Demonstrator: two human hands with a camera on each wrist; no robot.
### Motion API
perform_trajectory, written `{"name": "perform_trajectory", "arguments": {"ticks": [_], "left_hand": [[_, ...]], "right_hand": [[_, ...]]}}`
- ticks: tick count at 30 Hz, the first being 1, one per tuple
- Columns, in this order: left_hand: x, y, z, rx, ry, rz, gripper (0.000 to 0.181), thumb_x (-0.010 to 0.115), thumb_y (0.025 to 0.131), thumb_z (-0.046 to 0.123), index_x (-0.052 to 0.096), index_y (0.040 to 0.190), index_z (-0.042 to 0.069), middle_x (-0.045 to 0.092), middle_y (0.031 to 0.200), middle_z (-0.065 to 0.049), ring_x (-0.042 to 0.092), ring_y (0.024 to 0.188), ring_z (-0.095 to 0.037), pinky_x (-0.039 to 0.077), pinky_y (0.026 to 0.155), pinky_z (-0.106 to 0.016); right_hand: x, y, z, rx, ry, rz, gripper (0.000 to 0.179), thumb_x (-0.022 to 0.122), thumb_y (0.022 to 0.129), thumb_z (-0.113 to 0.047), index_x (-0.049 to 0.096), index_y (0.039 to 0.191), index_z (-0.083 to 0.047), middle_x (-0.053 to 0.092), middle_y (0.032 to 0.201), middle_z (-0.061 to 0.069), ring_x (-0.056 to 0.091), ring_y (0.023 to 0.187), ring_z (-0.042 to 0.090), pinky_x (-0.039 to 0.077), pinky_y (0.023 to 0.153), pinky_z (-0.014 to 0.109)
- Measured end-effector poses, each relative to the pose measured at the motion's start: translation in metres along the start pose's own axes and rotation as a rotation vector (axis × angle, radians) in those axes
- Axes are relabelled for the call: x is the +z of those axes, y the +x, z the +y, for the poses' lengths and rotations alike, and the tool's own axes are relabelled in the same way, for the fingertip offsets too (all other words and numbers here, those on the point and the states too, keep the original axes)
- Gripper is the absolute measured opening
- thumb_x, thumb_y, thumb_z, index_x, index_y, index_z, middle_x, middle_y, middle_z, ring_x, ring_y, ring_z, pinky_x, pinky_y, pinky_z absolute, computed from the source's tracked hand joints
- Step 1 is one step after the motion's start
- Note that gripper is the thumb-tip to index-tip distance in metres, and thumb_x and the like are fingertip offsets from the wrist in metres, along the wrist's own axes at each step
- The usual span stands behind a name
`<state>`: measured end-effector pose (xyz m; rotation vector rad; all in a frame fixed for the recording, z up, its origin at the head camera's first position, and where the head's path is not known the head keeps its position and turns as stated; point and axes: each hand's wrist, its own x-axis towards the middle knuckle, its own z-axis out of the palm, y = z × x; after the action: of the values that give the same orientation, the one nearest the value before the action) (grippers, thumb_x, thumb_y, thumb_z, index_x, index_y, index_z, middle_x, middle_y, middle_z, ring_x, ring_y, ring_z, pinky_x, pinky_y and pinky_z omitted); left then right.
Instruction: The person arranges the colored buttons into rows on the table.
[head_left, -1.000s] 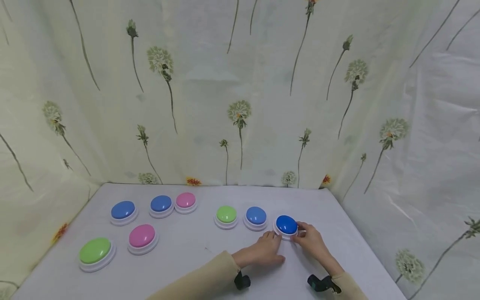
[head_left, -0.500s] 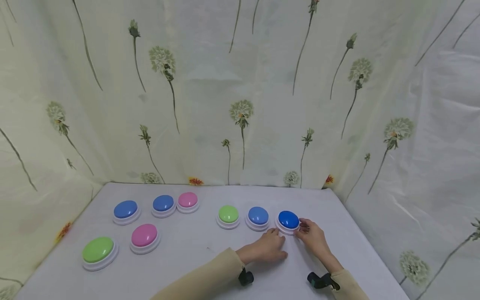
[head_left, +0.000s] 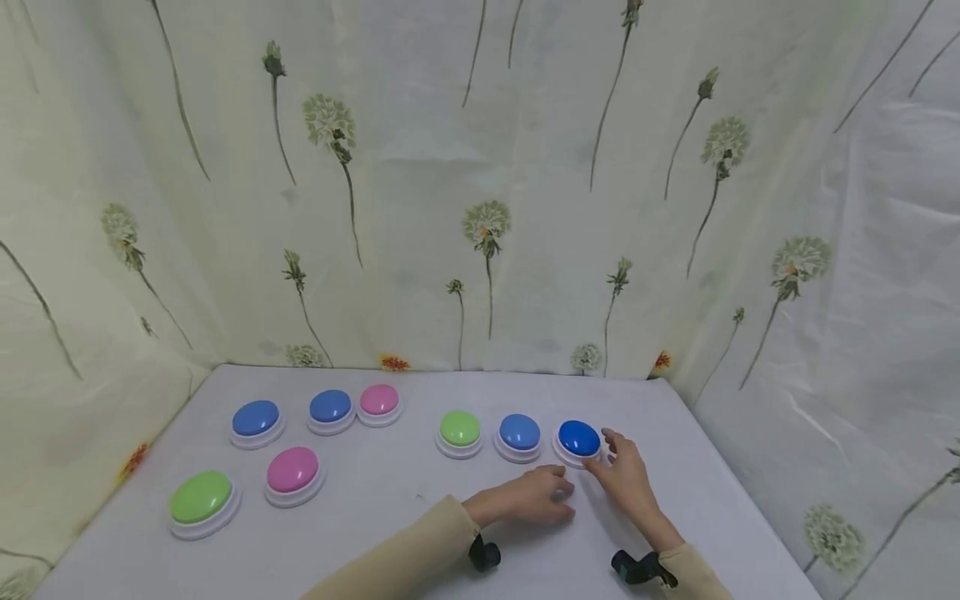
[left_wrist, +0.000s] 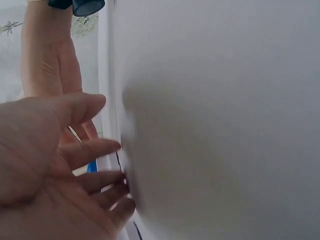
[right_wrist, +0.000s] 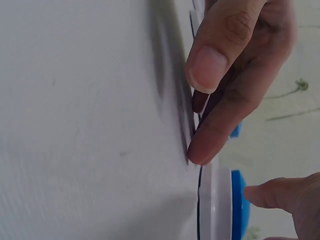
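Observation:
A deep blue push button (head_left: 580,438) with a domed top and white base stands at the right end of a row. My right hand (head_left: 624,482) is beside it, fingers spread, thumb at the near rim and index finger apart on the right. In the right wrist view, the right thumb (right_wrist: 272,193) overlaps the edge of the blue dome (right_wrist: 240,202). My left hand (head_left: 527,497) is just in front of the button, loosely bent over the table and holding nothing. In the left wrist view its thumb and fingers (left_wrist: 90,150) are parted.
To the left in the row stand a lighter blue button (head_left: 520,432) and a green button (head_left: 460,429). Farther left are a pink button (head_left: 292,470), a large green button (head_left: 200,497) and several others. A flower-printed curtain (head_left: 420,208) hangs behind the white table (head_left: 360,550).
The deep blue button has shifted slightly away, closer in line with its neighbours. My left fingers have drawn back from its base, and my right index finger has come off its side.

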<state>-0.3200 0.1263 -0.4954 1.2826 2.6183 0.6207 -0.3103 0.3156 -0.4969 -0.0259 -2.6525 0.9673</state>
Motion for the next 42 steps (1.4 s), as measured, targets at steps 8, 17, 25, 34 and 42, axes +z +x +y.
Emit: {"name": "perform_trajectory", "arguments": {"ticks": [8, 17, 25, 34, 42], "left_hand": [[-0.017, -0.028, -0.019, 0.099, -0.204, -0.050, 0.037, 0.055, 0.089, 0.034, 0.059, 0.120, 0.013, 0.059, 0.118, 0.006, 0.054, 0.105, 0.000, 0.042, 0.086, -0.017], [-0.031, -0.075, -0.034, 0.134, -0.295, -0.142, 0.038, 0.053, 0.091, 0.035, 0.058, 0.122, 0.013, 0.061, 0.114, 0.010, 0.054, 0.092, 0.006, 0.044, 0.079, -0.015], [-0.046, -0.133, -0.042, 0.132, -0.393, -0.226, 0.038, 0.052, 0.091, 0.032, 0.056, 0.123, 0.011, 0.059, 0.118, 0.009, 0.053, 0.101, 0.004, 0.045, 0.084, -0.019], [-0.049, -0.192, -0.043, 0.118, -0.426, -0.247, 0.039, 0.050, 0.092, 0.034, 0.055, 0.124, 0.014, 0.058, 0.119, 0.011, 0.052, 0.098, 0.005, 0.045, 0.084, -0.019], [-0.054, -0.233, -0.053, 0.067, -0.464, -0.211, 0.039, 0.050, 0.092, 0.034, 0.055, 0.124, 0.013, 0.059, 0.119, 0.008, 0.054, 0.103, 0.001, 0.046, 0.083, -0.020]], "right_hand": [[0.006, -0.012, -0.030, -0.089, -0.012, 0.039, 0.060, 0.072, 0.077, -0.023, 0.047, 0.127, -0.003, 0.052, 0.110, 0.017, 0.053, 0.096, 0.029, 0.046, 0.076, 0.042], [0.028, -0.033, -0.068, -0.168, 0.070, -0.136, 0.059, 0.078, 0.069, -0.032, 0.055, 0.121, -0.015, 0.059, 0.102, 0.004, 0.057, 0.084, 0.014, 0.047, 0.067, 0.029], [0.046, -0.051, -0.094, -0.293, 0.150, -0.291, 0.059, 0.072, 0.072, -0.044, 0.054, 0.121, -0.016, 0.058, 0.107, 0.004, 0.058, 0.086, 0.017, 0.049, 0.068, 0.027], [0.065, -0.073, -0.124, -0.402, 0.157, -0.499, 0.059, 0.067, 0.075, -0.048, 0.053, 0.123, -0.016, 0.057, 0.106, 0.001, 0.057, 0.087, 0.016, 0.049, 0.065, 0.024], [0.078, -0.084, -0.144, -0.478, 0.200, -0.622, 0.057, 0.066, 0.076, -0.049, 0.053, 0.123, -0.020, 0.057, 0.105, -0.001, 0.056, 0.085, 0.009, 0.046, 0.059, 0.019]]}}
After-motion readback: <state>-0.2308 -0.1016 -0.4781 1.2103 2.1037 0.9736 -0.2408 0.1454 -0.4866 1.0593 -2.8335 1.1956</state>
